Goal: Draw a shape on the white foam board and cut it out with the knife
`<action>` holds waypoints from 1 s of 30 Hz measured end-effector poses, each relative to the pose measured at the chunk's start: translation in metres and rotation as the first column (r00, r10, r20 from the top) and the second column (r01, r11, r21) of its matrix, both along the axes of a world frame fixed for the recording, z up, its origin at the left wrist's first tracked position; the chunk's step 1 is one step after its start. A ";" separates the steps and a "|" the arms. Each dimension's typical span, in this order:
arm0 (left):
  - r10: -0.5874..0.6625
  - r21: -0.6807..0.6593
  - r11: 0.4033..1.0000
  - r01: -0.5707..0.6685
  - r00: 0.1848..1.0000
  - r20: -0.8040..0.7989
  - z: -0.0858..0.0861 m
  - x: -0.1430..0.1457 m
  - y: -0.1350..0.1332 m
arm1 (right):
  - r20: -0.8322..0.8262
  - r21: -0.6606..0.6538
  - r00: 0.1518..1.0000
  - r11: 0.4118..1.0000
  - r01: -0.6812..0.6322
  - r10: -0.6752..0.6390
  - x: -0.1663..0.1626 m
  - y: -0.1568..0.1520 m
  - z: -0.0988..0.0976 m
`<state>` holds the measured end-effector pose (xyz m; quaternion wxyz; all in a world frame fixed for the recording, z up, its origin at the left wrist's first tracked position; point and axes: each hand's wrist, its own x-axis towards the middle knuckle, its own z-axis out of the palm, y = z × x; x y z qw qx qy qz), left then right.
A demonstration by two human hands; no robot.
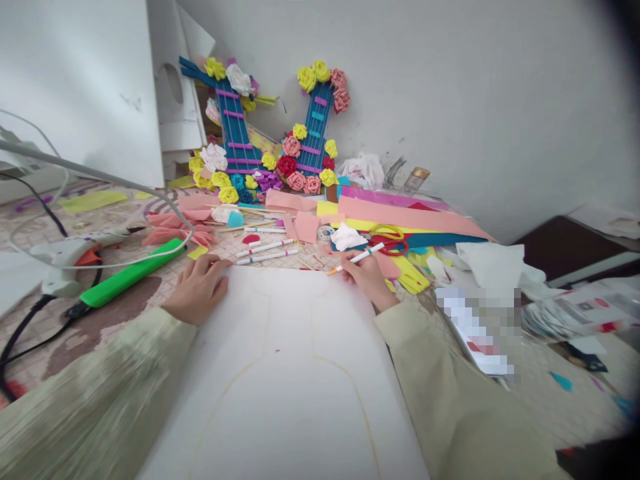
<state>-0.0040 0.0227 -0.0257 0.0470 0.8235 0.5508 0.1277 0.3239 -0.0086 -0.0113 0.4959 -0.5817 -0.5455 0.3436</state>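
Pale grey wall [440, 100] behind, and now the left hand [199, 288], fingers half open, rests at the far-left corner of a large white paper sheet [295, 400]; the right hand [367, 277] pinches a slim, orange-tipped white marker [369, 253].

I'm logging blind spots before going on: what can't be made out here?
All in the head view:
White sheet: near end cut off by the bottom edge.
Yellowish outline: lower ends also cut off there.
Left hand: palm hidden by its own back.
Right hand: part of its grip on the marker hidden by the hand.
Phone: screen masked by pixelation.
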 end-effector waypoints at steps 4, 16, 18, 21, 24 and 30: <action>-0.009 -0.016 1.000 0.009 1.000 0.006 0.001 -0.001 0.000 | -0.006 0.043 0.999 0.998 0.040 -0.040 0.002 0.000 -0.002; 0.022 0.000 1.000 -0.022 1.000 0.016 0.003 0.002 -0.002 | 0.282 0.374 0.892 0.897 0.236 -0.353 0.025 0.009 0.022; 0.017 0.013 1.000 -0.018 0.999 0.031 0.002 0.002 -0.002 | 0.365 0.380 0.854 0.897 0.226 -0.370 0.027 0.023 0.019; 0.013 0.007 1.000 -0.013 0.999 0.037 0.004 0.002 -0.003 | 0.458 0.364 0.813 0.910 0.196 -0.359 0.027 0.040 0.013; 0.012 -0.003 1.000 -0.012 0.999 0.037 0.006 0.003 -0.005 | 0.508 0.367 0.788 0.915 0.166 -0.347 0.027 0.041 0.013; 0.029 -0.029 0.999 -0.028 0.999 0.034 0.008 0.004 -0.005 | 0.645 0.370 0.713 0.929 0.022 -0.274 0.018 0.009 0.018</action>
